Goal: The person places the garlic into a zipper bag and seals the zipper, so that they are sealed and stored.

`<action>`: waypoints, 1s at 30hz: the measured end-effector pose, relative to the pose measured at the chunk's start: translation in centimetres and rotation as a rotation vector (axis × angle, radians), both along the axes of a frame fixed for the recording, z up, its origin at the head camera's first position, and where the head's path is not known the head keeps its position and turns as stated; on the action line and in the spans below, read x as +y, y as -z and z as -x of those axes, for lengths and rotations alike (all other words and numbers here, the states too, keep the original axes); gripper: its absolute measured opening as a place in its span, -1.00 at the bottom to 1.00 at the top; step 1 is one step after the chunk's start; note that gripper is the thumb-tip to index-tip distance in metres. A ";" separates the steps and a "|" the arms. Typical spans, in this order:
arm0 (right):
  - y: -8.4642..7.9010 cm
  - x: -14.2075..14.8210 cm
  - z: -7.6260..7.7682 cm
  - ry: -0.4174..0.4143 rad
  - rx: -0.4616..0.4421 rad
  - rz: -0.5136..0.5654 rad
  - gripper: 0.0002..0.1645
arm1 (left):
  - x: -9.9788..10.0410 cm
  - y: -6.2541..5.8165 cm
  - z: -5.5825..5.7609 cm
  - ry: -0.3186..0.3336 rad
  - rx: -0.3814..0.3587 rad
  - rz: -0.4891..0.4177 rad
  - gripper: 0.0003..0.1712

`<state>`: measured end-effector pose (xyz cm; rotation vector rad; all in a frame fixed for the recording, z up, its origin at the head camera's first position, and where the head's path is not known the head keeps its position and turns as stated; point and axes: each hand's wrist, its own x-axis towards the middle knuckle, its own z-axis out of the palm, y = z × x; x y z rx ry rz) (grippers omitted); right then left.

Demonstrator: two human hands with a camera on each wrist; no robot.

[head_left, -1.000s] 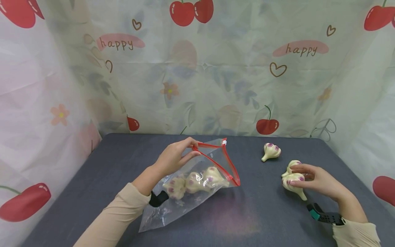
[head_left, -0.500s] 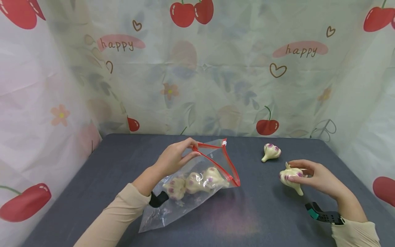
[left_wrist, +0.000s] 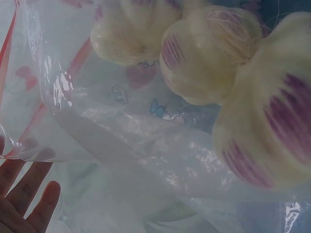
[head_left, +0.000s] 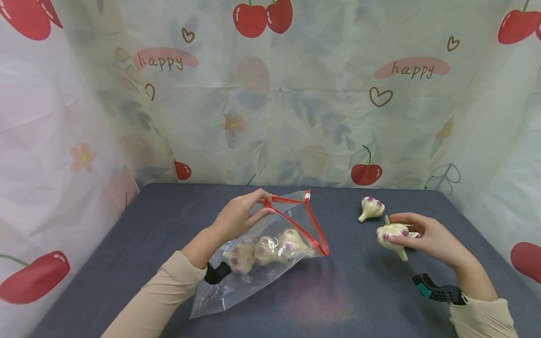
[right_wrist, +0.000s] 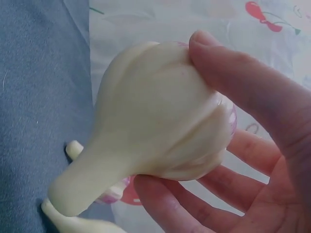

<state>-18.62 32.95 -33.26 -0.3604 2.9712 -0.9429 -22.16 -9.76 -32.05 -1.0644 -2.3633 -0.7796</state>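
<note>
Right hand point(head_left: 433, 241) has a garlic bulb point(head_left: 390, 234) pinched thumb-to-fingers, left hand point(head_left: 241, 213) pinches the bag point(head_left: 234, 287), so imo prop it wide

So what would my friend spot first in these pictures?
Probably the red cherries printed on the cloth behind the table. Next, perhaps, the clear bag near the middle, its red rim gripped by the left hand, three garlic bulbs inside. Then the garlic bulb the right hand holds.

Purple-streaked cream garlic point(head_left: 386, 233), red-rimmed clear bag point(head_left: 234, 291), cherry-printed pale backdrop point(head_left: 296, 117).
</note>
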 end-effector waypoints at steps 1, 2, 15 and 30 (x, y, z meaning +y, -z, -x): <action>-0.1 -0.1 0.0 0.003 0.003 -0.001 -0.35 | 0.0 0.0 0.0 0.000 0.000 0.000 -0.75; -0.2 -0.2 0.0 0.005 0.003 -0.003 -0.35 | 0.0 0.0 0.0 0.000 -0.001 0.001 -0.75; -1.1 -1.9 0.0 -0.024 0.048 0.056 -0.42 | 0.0 0.1 0.1 0.009 0.004 -0.005 -0.74; -1.9 -4.0 0.3 -0.069 0.118 0.121 -0.43 | 0.1 0.1 0.0 0.013 0.008 -0.001 -0.75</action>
